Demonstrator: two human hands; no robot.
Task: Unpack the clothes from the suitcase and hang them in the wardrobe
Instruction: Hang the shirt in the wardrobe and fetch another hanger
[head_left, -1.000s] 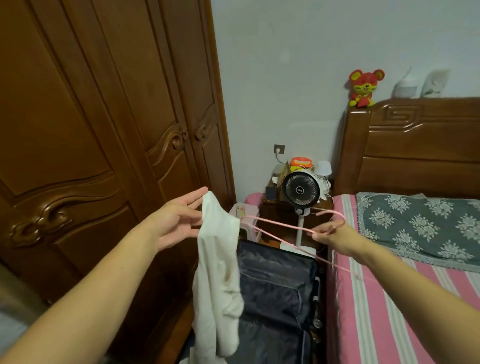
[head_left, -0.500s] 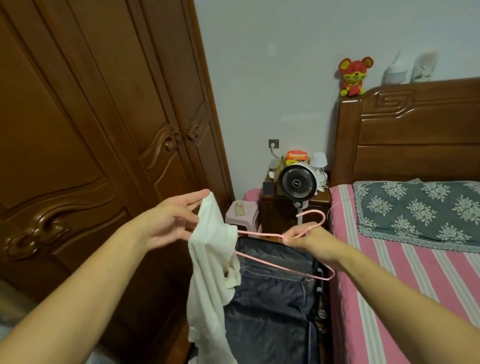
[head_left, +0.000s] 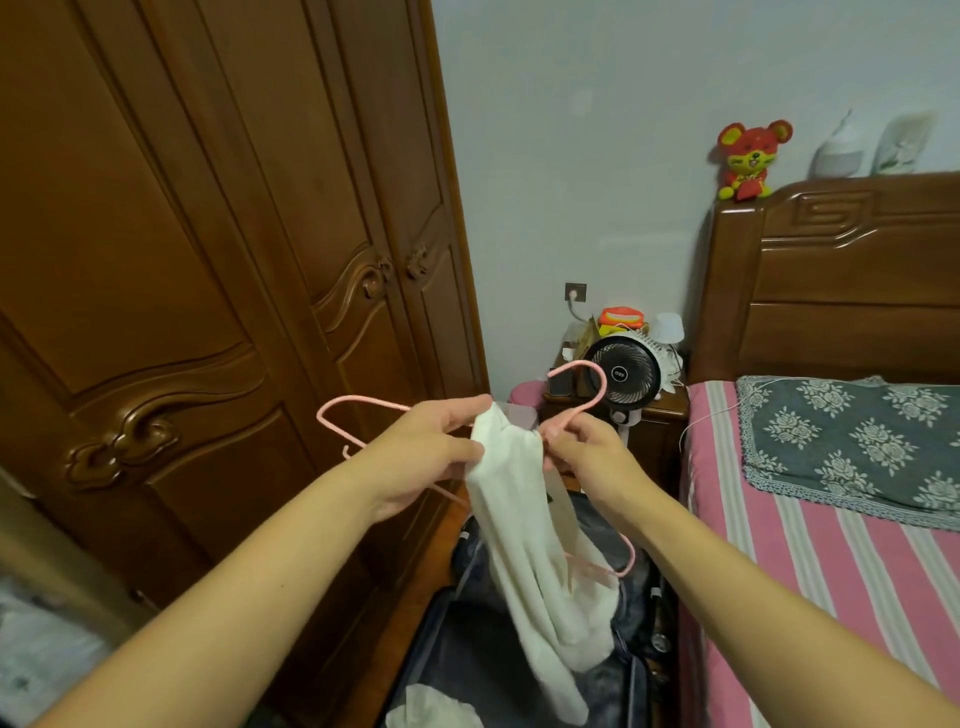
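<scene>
Standing before the shut wardrobe (head_left: 208, 312), I had hung nothing yet by my reckoning, and the open suitcase (head_left: 467, 649) at the bed's (head_left: 831, 597) near edge held at least one more pale piece. I held the white garment (head_left: 524, 545) above the suitcase, its long axis hanging downward. My left hand (head_left: 421, 457) was pinched on its top; my right hand (head_left: 587, 457) was clamped on the pink hanger (head_left: 576, 410), hook pointing up and away.
</scene>
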